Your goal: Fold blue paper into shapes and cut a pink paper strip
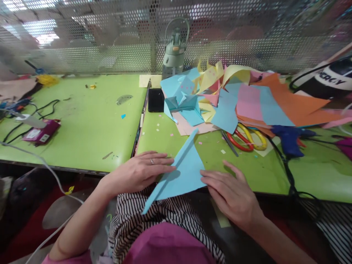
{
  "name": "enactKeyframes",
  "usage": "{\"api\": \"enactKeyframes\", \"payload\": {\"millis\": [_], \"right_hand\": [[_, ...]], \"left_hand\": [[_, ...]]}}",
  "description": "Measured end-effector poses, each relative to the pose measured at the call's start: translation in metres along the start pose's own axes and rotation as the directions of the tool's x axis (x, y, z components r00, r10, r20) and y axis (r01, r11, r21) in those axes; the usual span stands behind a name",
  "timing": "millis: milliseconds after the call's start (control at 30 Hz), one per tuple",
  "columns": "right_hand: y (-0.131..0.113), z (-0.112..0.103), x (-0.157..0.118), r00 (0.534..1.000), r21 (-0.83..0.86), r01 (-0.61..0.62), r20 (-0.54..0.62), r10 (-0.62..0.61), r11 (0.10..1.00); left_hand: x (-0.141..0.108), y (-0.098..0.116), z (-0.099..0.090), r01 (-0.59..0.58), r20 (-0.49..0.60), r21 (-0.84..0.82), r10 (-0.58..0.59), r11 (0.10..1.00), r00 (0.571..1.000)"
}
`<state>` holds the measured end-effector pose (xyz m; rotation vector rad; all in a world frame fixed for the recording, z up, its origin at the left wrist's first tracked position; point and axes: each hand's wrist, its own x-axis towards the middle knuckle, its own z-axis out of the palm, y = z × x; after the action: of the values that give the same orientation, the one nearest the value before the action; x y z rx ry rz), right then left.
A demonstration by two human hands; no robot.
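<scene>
A sheet of light blue paper (187, 172) lies at the front edge of the green table, its lower part reaching past the edge. Its left side is folded or rolled into a narrow slanting strip. My left hand (140, 168), a ring on one finger, rests flat with its fingertips on that strip. On the paper's right corner lie the fingertips of my right hand (231, 194), fingers stretched out and thumb apart. Beyond the paper is a blue folded paper piece (184, 95) with pink dots, among coloured paper.
Scissors with red and yellow handles (244, 141) and a blue glue gun (291, 141) lie to the right. A black phone (156, 100) and a water bottle (173, 55) are at the back. Orange sheets (291, 95) spread at right. A purple box with cables (41, 132) sits left.
</scene>
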<state>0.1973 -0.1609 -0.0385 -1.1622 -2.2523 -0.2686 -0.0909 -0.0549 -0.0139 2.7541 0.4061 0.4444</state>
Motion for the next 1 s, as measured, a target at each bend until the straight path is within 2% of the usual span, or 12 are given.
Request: {"api": "enactKeyframes", "payload": {"millis": [167,267,400,567,667,767,900,1000], "right_hand": [[0.007,-0.006,-0.011,0.999,0.004,0.010,0.045,-0.010,1.000],[0.008,-0.011,-0.013,0.998,-0.076,0.022,0.059,-0.018,0.997],[0.012,-0.012,-0.017,0.999,-0.184,0.029,0.049,-0.021,0.982],[0.020,-0.003,-0.024,0.999,-0.097,-0.043,-0.013,0.042,0.994],[0.022,-0.002,-0.023,0.997,-0.048,-0.072,-0.011,0.072,0.996],[0.020,-0.008,-0.015,0.995,0.001,-0.097,0.020,0.096,0.995],[0.008,-0.013,0.005,0.990,-0.009,-0.142,-0.009,0.142,0.990],[-0.001,-0.010,0.024,0.983,-0.032,-0.183,0.001,0.183,0.983]], "left_hand": [[0.014,0.010,0.010,-0.049,-0.055,0.130,0.056,0.990,0.997],[0.021,0.017,0.019,-0.129,-0.093,0.217,0.152,0.968,0.984],[0.023,0.025,0.029,-0.145,-0.156,0.321,0.204,0.936,0.967],[0.020,0.031,0.038,-0.163,-0.170,0.327,0.228,0.931,0.959],[0.022,0.034,0.043,-0.036,-0.276,0.207,0.094,0.978,0.957],[0.027,0.039,0.047,0.153,-0.376,0.086,-0.111,0.984,0.920],[0.033,0.042,0.045,0.314,-0.345,-0.028,-0.304,0.949,0.888],[0.035,0.042,0.045,0.380,-0.305,-0.103,-0.393,0.919,0.868]]}}
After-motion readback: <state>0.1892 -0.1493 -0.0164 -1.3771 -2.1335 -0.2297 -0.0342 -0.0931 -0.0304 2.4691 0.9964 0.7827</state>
